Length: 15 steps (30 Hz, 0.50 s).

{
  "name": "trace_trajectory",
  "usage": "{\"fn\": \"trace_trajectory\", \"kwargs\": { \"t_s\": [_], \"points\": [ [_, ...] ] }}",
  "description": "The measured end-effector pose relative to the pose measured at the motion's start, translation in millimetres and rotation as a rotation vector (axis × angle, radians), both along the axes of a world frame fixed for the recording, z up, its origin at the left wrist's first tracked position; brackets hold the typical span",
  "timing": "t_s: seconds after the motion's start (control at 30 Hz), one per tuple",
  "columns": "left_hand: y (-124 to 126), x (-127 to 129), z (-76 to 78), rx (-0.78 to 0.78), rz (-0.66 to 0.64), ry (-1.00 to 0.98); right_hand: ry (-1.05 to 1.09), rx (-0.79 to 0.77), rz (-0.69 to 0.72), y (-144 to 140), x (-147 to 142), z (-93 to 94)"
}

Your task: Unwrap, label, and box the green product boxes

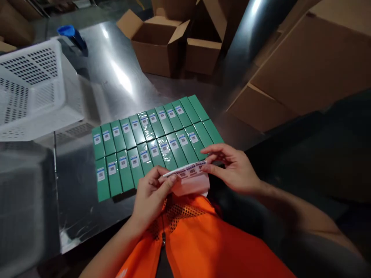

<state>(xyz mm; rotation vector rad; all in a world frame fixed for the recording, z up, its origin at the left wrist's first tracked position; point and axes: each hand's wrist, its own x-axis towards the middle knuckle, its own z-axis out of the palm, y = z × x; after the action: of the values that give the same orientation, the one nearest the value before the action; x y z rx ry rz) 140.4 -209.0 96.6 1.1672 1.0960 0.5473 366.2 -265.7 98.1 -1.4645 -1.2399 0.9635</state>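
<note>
Label strip [189, 171] — white, small printed codes in a row, left hand [150, 199] and right hand [234, 168] pinching its ends.

A shiny metal table [116, 77] reflects overhead light. Open cardboard boxes [162, 42] stand beyond the table; a white perforated basket [31, 88] rests on its left part.

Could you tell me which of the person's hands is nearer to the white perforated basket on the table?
Left. The left hand holds the near end of the label strip, on the same side as the white basket. The right hand pinches the strip's other end, farther away.
</note>
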Motion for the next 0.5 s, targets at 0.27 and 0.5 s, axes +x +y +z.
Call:
{"fn": "trace_trajectory", "kwargs": {
  "t_s": [0.27,0.5],
  "points": [
    [12.0,17.9,2.3,-0.128,0.021,0.029,-0.137,0.177,0.03,3.0,23.9,15.4],
    [28.4,12.9,-18.2,-0.033,0.081,0.08,0.046,-0.205,0.003,70.6,72.4,-0.3]
  ]
}}
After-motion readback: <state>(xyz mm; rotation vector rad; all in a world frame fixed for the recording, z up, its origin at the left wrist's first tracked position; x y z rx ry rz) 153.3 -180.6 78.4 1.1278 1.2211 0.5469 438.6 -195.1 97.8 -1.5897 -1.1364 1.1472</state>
